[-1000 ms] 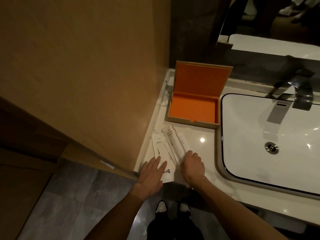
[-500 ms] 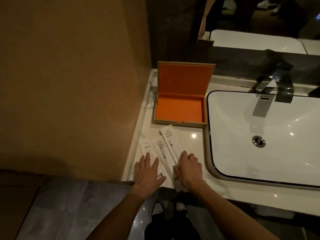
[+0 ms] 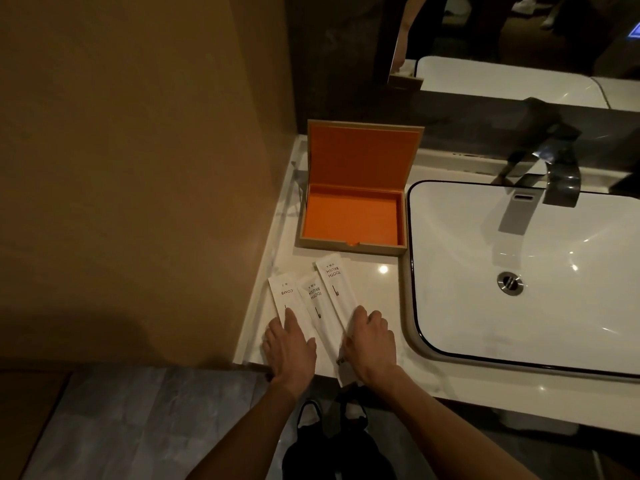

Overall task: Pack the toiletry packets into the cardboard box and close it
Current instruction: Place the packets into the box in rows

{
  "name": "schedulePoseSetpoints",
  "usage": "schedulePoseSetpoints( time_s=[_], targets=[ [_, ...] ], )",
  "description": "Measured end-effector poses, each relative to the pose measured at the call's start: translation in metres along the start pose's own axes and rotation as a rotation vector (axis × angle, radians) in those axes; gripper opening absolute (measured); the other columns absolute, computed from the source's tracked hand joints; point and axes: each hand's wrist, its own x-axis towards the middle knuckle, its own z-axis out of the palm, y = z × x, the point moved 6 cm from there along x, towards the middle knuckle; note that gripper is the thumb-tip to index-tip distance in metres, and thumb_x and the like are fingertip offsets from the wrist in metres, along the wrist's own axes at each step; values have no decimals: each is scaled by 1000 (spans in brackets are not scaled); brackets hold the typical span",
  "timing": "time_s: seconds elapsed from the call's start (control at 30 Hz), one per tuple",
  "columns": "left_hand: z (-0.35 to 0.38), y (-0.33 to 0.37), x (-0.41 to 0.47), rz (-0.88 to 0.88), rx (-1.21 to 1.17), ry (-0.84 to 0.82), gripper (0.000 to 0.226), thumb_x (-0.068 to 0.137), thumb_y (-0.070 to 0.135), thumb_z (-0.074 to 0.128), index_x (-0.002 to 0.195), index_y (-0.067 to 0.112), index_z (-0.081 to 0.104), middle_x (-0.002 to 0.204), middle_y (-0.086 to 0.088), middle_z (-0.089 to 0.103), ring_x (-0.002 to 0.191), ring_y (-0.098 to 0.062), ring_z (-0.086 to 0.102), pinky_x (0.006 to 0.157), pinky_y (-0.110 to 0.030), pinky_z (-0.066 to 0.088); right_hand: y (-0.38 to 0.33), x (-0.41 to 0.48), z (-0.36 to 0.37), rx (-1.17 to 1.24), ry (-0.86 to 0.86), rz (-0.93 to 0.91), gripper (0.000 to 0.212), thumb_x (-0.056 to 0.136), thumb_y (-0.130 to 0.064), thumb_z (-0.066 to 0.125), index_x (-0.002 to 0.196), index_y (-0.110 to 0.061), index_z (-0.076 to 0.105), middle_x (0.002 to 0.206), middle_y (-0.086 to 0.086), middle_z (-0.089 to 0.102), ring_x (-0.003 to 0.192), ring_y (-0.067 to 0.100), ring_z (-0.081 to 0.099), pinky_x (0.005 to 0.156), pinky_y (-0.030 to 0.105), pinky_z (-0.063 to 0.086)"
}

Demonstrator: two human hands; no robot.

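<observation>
Three long white packets lie side by side on the white counter: a comb packet [image 3: 284, 295] on the left, a toothbrush packet [image 3: 314, 299] in the middle and a second toothbrush packet [image 3: 334, 285] on the right. My left hand [image 3: 289, 344] lies flat with fingers apart on the near end of the comb packet. My right hand [image 3: 369, 341] rests with curled fingers on the near end of the right toothbrush packet. Behind them stands the cardboard box [image 3: 349, 247], lid raised, its orange inside bare.
A white sink basin [image 3: 519, 271] with a dark faucet [image 3: 550, 168] fills the counter to the right. A tan wall panel [image 3: 138, 168] bounds the counter on the left. A mirror runs along the back. Grey floor and my dark shoes [image 3: 332, 420] show below the counter edge.
The packets have been spread from an overlapping pile into a row. Both hands slid slightly toward the near ends; the view has shifted so the box and sink sit more central.
</observation>
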Motion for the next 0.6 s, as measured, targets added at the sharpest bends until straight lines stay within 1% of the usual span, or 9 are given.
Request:
schedulePoseSetpoints(
  time_s=[0.07,0.1,0.17,0.23,0.3,0.37,0.43,0.5,0.6],
  targets=[
    [-3,1,-1,-38,-159,30,79,89,25,63,149,16,14,134,-14,39,118,-29,48,98,-43,46,1,-1,-1,6,7,1,52,80,-24,67,122,-9,41,111,13,53,97,28,52,79,36,47],
    [-5,1,-1,-61,-243,50,79,88,19,63,150,14,13,134,-15,41,117,-31,50,95,-45,48,2,-2,-1,5,14,-1,50,80,-22,65,122,-8,42,110,13,53,96,28,52,78,36,46],
    [-7,-2,0,-126,-393,96,77,88,11,63,149,10,16,140,-15,44,123,-33,50,97,-46,48,3,-3,-1,8,25,-6,47,80,-19,63,121,-8,43,109,13,54,94,28,52,75,36,44],
    [-10,-5,3,-196,-504,120,62,87,9,64,141,7,34,135,-15,54,119,-33,55,95,-44,49,3,-3,-2,11,35,-16,47,80,-18,64,121,-9,43,108,13,55,92,28,53,74,35,44],
    [-15,-6,4,-255,-570,103,36,87,9,65,121,4,56,120,-14,65,108,-33,61,85,-38,50,2,-4,-4,23,30,-31,49,80,-19,66,122,-10,42,110,12,54,94,26,51,77,36,45],
    [-18,-8,5,-315,-651,65,21,86,10,66,105,0,66,109,-16,70,99,-33,65,74,-32,47,-1,-4,-5,41,16,-44,49,82,-20,64,124,-12,40,113,12,51,98,27,50,82,37,45],
    [-17,-10,7,-362,-730,26,16,85,11,67,96,-1,69,103,-17,71,93,-33,66,68,-30,47,-5,-5,-7,49,16,-60,51,83,-22,64,126,-13,38,115,12,50,102,27,48,85,39,44],
    [-18,-10,7,-388,-782,7,14,84,10,69,91,-1,69,100,-18,72,89,-33,67,69,-33,53,-9,-5,-10,39,28,-82,50,84,-21,64,127,-14,38,117,12,50,103,27,48,87,39,44],
    [-19,-13,10,-391,-820,9,14,82,8,69,93,-1,68,100,-15,71,91,-34,68,72,-36,56,-14,-5,-15,29,53,-113,46,84,-16,61,124,-14,39,116,12,50,102,27,48,86,40,44]
  ],
)
